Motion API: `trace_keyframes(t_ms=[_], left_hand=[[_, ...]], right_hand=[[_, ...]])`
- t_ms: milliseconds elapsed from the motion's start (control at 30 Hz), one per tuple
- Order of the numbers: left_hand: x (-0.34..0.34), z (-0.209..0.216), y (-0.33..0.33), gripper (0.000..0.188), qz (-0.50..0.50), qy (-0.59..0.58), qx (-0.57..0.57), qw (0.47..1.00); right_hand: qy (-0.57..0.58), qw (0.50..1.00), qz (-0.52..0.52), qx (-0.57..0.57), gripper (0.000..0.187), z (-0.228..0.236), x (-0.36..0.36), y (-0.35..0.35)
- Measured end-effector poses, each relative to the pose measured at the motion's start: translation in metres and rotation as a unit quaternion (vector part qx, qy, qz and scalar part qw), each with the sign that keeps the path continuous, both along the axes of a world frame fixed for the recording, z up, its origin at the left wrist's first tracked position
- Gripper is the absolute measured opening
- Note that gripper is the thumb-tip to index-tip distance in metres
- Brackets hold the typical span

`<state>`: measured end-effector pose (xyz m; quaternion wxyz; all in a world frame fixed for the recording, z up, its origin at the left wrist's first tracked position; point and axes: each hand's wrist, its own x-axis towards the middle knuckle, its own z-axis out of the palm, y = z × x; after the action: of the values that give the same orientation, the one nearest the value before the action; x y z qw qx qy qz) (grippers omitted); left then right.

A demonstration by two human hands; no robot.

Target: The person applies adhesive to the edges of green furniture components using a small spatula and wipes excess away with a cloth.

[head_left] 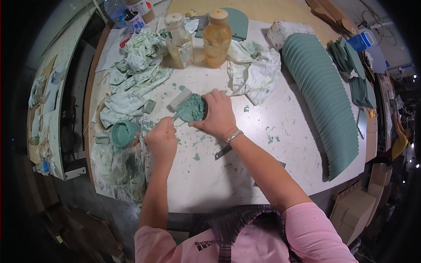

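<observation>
My right hand [219,113] is wrapped round the right side of a small round tub of thick, lumpy green paste [192,108]. In my left hand [161,136], closed in a fist, is a thin paste-coated spatula [178,115]; its blade reaches into the paste at the tub's left side. A grey rectangular block [180,99] lies against the tub's upper left. Left of my left hand stands a jar of smoother green paint [125,133]. A flat metal strip [222,152] lies partly under my right forearm.
Stained rags [136,79] lie at left, and a white cloth [255,70] at the back. Two bottles, one clear [180,46] and one amber [217,41], stand behind. A long row of overlapping green panels [322,105] fills the table's right side. Dried green flecks dot the white tabletop [193,179].
</observation>
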<state>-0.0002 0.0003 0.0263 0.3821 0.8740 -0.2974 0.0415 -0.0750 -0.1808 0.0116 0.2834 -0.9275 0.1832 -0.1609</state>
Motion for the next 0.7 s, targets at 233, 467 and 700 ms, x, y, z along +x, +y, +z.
trace_keyframes(t_ms=[233,467,700], left_hand=[[-0.001,0.007,0.005,0.010,0.012,0.073,-0.025,0.997],[-0.002,0.006,0.004,0.012,0.035,0.126,-0.053,0.990],[0.001,-0.001,0.005,0.012,0.035,0.175,-0.045,0.983]], right_hand=[[-0.029,1.000,0.001,0.010,0.071,-0.001,0.000,0.000],[0.005,1.000,0.001,0.002,0.074,0.001,0.001,-0.001],[0.002,1.000,0.004,0.004,0.075,0.000,0.002,0.001]])
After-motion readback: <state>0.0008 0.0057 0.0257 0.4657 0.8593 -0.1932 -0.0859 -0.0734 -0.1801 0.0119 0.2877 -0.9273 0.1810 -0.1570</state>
